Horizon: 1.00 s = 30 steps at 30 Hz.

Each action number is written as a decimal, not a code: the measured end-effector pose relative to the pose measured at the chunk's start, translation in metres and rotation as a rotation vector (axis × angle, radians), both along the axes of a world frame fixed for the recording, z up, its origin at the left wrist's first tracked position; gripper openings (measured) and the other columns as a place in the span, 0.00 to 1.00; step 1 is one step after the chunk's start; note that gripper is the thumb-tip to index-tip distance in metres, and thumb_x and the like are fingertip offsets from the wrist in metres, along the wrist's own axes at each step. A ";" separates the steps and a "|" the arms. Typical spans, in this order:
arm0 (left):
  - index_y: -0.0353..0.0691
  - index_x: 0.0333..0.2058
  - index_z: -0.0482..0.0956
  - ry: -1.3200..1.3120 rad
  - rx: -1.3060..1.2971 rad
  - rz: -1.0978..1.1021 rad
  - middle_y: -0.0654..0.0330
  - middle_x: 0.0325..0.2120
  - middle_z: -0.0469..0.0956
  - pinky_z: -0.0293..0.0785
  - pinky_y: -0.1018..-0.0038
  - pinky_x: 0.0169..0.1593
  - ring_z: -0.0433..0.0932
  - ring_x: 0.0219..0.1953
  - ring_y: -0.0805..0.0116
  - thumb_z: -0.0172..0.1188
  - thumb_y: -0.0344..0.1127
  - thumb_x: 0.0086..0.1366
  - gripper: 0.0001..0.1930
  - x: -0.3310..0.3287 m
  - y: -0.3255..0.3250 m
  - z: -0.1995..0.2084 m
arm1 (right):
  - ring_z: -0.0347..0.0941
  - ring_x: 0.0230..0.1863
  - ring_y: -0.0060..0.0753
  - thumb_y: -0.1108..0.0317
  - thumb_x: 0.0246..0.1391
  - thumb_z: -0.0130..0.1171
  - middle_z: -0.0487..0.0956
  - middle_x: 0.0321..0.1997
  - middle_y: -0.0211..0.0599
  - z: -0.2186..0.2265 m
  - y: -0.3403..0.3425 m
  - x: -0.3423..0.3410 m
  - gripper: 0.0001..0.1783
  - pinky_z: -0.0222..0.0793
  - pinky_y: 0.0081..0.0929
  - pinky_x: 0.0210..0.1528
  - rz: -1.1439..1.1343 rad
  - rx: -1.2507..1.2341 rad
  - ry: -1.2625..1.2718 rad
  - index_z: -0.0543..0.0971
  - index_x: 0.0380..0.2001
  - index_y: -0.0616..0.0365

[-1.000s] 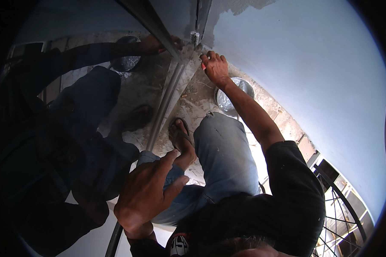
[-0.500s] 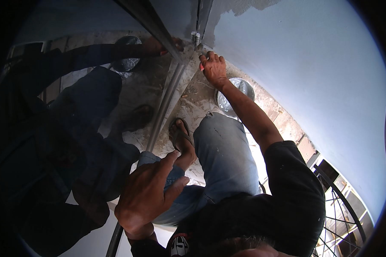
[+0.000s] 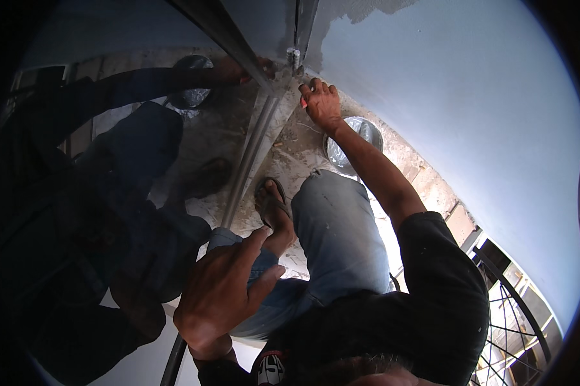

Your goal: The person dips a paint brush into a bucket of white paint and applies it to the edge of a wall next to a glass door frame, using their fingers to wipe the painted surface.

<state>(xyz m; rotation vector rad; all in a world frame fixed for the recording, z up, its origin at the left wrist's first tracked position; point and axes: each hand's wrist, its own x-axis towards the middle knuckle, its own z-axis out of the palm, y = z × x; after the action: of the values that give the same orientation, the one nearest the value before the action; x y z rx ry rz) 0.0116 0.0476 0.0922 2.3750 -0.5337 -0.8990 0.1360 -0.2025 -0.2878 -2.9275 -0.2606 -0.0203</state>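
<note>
My right hand (image 3: 322,106) is closed low in the corner, beside the foot of the door frame (image 3: 307,26). A small red bit shows at its fingers; the rest of what it holds is hidden or too small to name. Just above is a metal hinge (image 3: 293,59). My left hand (image 3: 219,299) hangs over my left knee, thumb and forefinger apart, near the edge of the dark glossy door (image 3: 110,212). Its other fingers are mostly out of sight. Along that door runs a metal edge strip (image 3: 248,154).
A round container with a silvery, shiny inside (image 3: 353,147) stands under my right forearm. A light blue wall (image 3: 457,103) with a rough grey patch rises on the right. Behind me at lower right is a spoked wheel (image 3: 512,309). My sandalled foot (image 3: 274,202) rests on the dusty floor.
Almost nothing differs. The fingers of my right hand have shifted very slightly in the corner; my left hand stays nearly still.
</note>
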 end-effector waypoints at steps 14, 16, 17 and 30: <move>0.33 0.58 0.71 0.037 0.028 0.000 0.45 0.34 0.83 0.78 0.60 0.41 0.84 0.36 0.49 0.64 0.46 0.65 0.29 0.000 -0.002 0.004 | 0.73 0.47 0.41 0.64 0.60 0.50 0.73 0.46 0.43 0.010 0.009 -0.005 0.11 0.63 0.41 0.48 0.052 -0.018 -0.004 0.78 0.44 0.48; 0.33 0.58 0.71 0.047 0.008 0.009 0.45 0.35 0.83 0.78 0.59 0.42 0.84 0.37 0.49 0.64 0.46 0.65 0.29 -0.001 -0.002 0.002 | 0.73 0.48 0.41 0.64 0.60 0.51 0.73 0.46 0.44 0.006 0.010 0.001 0.12 0.63 0.41 0.48 0.024 -0.062 -0.005 0.78 0.44 0.48; 0.34 0.58 0.71 0.059 0.021 0.012 0.45 0.35 0.83 0.78 0.59 0.42 0.84 0.38 0.49 0.64 0.46 0.65 0.29 0.000 -0.002 0.003 | 0.73 0.47 0.41 0.64 0.60 0.51 0.73 0.46 0.44 0.005 0.008 0.001 0.12 0.63 0.40 0.48 0.009 -0.059 0.008 0.78 0.45 0.48; 0.34 0.57 0.71 0.084 0.055 0.013 0.46 0.35 0.83 0.78 0.58 0.42 0.84 0.38 0.49 0.64 0.45 0.65 0.28 0.000 -0.005 0.003 | 0.73 0.48 0.40 0.65 0.58 0.52 0.73 0.46 0.43 0.003 0.009 -0.008 0.11 0.63 0.39 0.48 -0.011 -0.050 0.040 0.77 0.44 0.49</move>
<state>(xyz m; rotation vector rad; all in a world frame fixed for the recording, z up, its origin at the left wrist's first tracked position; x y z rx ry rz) 0.0120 0.0422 0.0950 2.3747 -0.4661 -1.0145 0.1283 -0.1938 -0.2851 -2.9756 -0.2427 0.0445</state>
